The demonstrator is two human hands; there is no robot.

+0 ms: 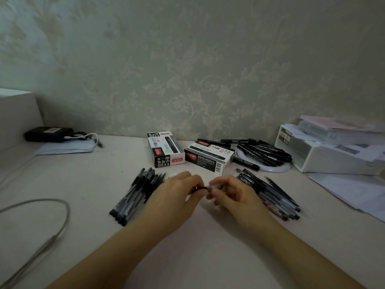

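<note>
Both hands meet over the middle of the pale table [187,236]. My left hand [177,192] pinches the dark end of a black pen [200,188], and my right hand [229,192] pinches its clear part; most of the pen is hidden by the fingers. A row of capped black pens [135,195] lies left of my left hand. Another heap of black pens [273,195] lies right of my right hand. Two black-and-white pen boxes stand behind: one [164,149] on the left, one [210,156] on the right.
Black markers [264,153] are piled on a white round base at the back right. A white storage box [333,157] with papers stands at the far right. A dark pouch [49,134] with a white cable lies back left. A grey cable [52,222] loops at the left.
</note>
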